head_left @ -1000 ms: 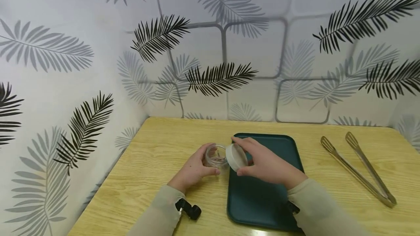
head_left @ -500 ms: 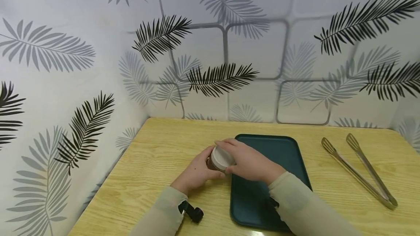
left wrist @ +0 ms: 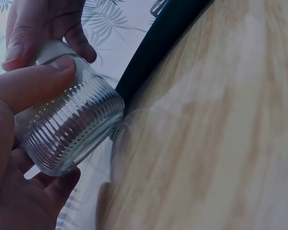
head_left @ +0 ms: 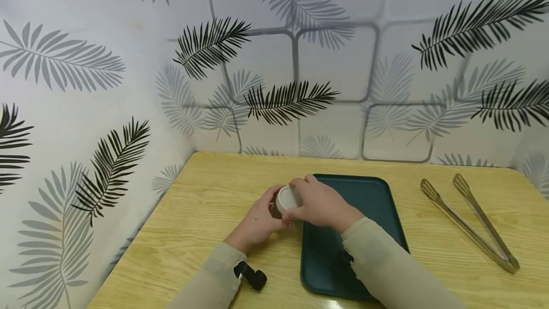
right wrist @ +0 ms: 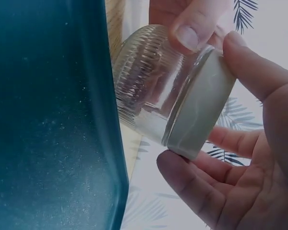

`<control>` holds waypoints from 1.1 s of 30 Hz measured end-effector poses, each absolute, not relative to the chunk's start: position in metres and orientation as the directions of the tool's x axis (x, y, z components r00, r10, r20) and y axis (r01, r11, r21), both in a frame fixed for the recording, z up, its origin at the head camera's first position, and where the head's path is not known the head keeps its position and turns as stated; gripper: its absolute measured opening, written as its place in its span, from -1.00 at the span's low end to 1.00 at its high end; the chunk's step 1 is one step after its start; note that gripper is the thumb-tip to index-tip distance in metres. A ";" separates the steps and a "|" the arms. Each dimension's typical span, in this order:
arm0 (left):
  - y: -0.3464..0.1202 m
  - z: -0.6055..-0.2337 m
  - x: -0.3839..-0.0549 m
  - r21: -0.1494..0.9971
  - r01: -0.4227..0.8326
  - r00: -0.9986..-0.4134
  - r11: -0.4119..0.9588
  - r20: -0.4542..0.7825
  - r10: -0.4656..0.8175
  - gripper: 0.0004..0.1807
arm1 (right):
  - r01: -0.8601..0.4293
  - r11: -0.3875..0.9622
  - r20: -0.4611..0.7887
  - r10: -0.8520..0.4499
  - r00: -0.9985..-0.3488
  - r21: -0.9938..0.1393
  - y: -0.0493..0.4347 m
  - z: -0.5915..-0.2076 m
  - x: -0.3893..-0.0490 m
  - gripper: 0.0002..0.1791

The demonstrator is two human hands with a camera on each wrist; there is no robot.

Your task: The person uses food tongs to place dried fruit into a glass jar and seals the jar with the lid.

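A ribbed clear glass jar (left wrist: 77, 124) is held by my left hand (head_left: 259, 223), thumb on one side and fingers on the other. In the right wrist view a white lid (right wrist: 204, 103) sits over the mouth of the jar. My right hand (head_left: 319, 202) grips that lid by its edge between thumb and fingers. From the head view the lid tilts toward the right, and most of the jar is hidden behind it and the hands. Both hands are close together at the left edge of the dark green tray (head_left: 315, 271).
A pair of metal tongs (head_left: 469, 223) lies spread on the wooden table (head_left: 206, 190), right of the tray. Behind the table stands a leaf-patterned wall covering (head_left: 330, 128). Black camera straps are on both wrists.
My right hand has brought the lid leftward from beside the jar onto its mouth. The jar's opening, visible a second ago, is now covered. The left hand keeps its hold.
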State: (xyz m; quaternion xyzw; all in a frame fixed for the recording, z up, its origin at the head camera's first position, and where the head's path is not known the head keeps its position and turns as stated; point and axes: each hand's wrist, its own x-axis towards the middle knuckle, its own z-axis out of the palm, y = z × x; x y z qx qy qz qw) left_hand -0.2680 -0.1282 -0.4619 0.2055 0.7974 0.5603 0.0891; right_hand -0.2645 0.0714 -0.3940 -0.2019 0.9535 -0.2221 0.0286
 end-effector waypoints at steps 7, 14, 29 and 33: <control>-0.128 -0.466 -0.269 0.935 0.210 -0.898 0.285 0.069 0.434 -0.09 | -0.443 0.788 0.044 -0.471 -0.881 -0.428 0.082 -0.396 -0.260 -0.08; -0.130 -0.464 -0.269 0.948 0.171 -0.898 0.267 0.038 0.439 -0.06 | -0.683 0.618 0.072 -0.719 -0.691 -0.390 0.092 -0.393 -0.258 -0.14; -0.126 -0.462 -0.271 0.936 0.236 -0.885 0.260 0.096 0.456 -0.08 | -0.391 0.871 0.066 -0.390 -0.919 -0.297 0.076 -0.402 -0.262 -0.15; -0.127 -0.463 -0.270 0.920 0.238 -0.893 0.310 0.083 0.442 -0.06 | -0.493 0.795 0.068 -0.504 -0.861 -0.354 0.085 -0.398 -0.257 -0.16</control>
